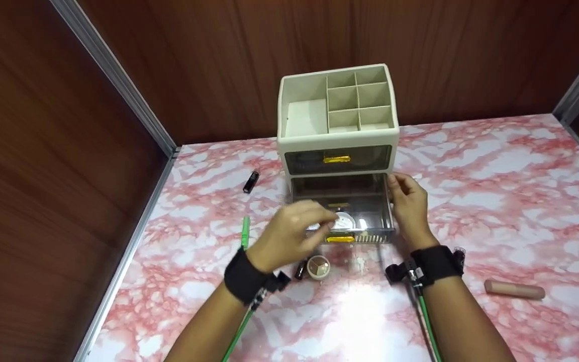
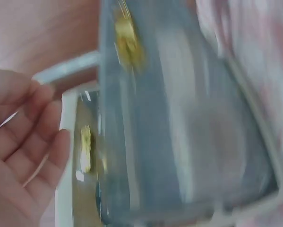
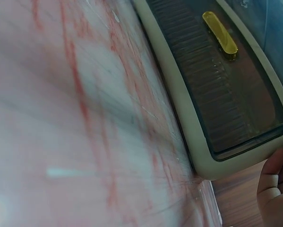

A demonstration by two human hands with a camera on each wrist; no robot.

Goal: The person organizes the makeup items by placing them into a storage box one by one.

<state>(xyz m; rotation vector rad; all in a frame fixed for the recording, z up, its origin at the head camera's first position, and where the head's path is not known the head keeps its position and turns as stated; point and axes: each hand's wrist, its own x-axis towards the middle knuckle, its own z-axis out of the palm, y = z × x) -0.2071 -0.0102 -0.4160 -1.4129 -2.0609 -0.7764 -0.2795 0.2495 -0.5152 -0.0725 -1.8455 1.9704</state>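
Note:
A cream organizer (image 1: 339,137) stands on the table with its lower clear drawer (image 1: 314,203) pulled out; a round silvery item (image 1: 345,221) lies inside. Over that drawer's front edge, beside the yellow handle (image 1: 340,239), is my left hand (image 1: 294,234). Its fingers are loosely bent, and in the left wrist view the hand (image 2: 25,142) shows nothing held. My right hand (image 1: 411,206) touches the organizer's right side with its fingertips; the right wrist view shows those fingers (image 3: 273,177) at the frame's edge (image 3: 252,163).
A round three-part palette (image 1: 318,267) lies in front of the drawer beside a dark tube (image 1: 300,270). Leftward are a green stick (image 1: 245,231) and a black tube (image 1: 251,182). A pinkish-beige cylinder (image 1: 514,289) lies at right; a dark item (image 1: 459,255) is partly behind the right wristband.

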